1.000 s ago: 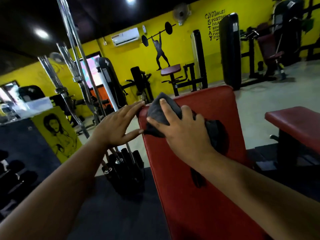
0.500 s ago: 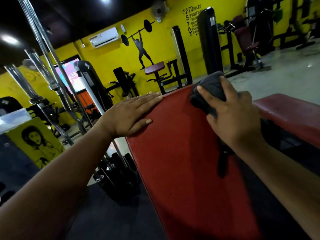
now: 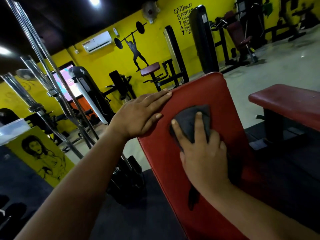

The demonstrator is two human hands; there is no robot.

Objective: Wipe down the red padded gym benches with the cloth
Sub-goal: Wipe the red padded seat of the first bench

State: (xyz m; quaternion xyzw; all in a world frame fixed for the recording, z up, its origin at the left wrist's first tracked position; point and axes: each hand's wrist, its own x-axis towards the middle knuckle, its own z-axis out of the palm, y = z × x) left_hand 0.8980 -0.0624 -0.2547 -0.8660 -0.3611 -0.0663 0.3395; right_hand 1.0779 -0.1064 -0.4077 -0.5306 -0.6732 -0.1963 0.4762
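My right hand (image 3: 204, 158) presses the dark grey folded cloth (image 3: 190, 122) flat against the inclined red padded bench back (image 3: 199, 94), fingers spread and nearly straight over the fabric, thumb out at its left side. Half a second ago the cloth sat at the pad's top right corner; a second ago, at its top left corner. It now lies lower, near the middle of the pad's width, just below the top edge. I take this to mean the top edge has been covered and the stroke is turning down the face. My left hand (image 3: 140, 116) lies flat and open along the pad's upper left edge, steadying it and holding nothing. The pad's long axis runs from near my body up and away, its rounded top end pointing toward the yellow wall (image 3: 155, 49). A second flat red padded bench (image 3: 285, 101) stands well apart to the right, probably awaiting wiping.
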